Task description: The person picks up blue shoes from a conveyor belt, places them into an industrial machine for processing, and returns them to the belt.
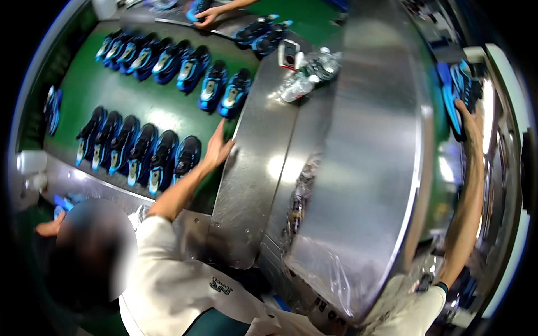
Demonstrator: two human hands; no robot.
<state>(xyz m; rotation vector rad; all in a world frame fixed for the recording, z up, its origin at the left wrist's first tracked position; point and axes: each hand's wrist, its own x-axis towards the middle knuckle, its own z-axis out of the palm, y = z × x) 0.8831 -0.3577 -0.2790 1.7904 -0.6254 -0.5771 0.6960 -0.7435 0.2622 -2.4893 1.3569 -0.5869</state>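
My left hand [218, 147] is stretched out over the right edge of the green conveyor belt [134, 96], its fingers apart and holding nothing. Just beyond the fingertips stands the nearest black and blue sports shoe [234, 94], at the end of a row of several. Nearer to me a second row of similar shoes [163, 159] stands on the belt. Far to my right, my right hand [472, 120] grips a blue sports shoe [462, 81] with a dark opening, beside shiny machine parts. The hand partly hides the shoe, and some fingers are out of sight.
A steel worktop [370, 151] lies between my arms, with plastic sheeting [322, 274] at its near end. Clear plastic bottles [305, 84] and a small white and black object [288, 54] lie beyond. A co-worker's hand [208, 18] holds a shoe; another person is at lower left.
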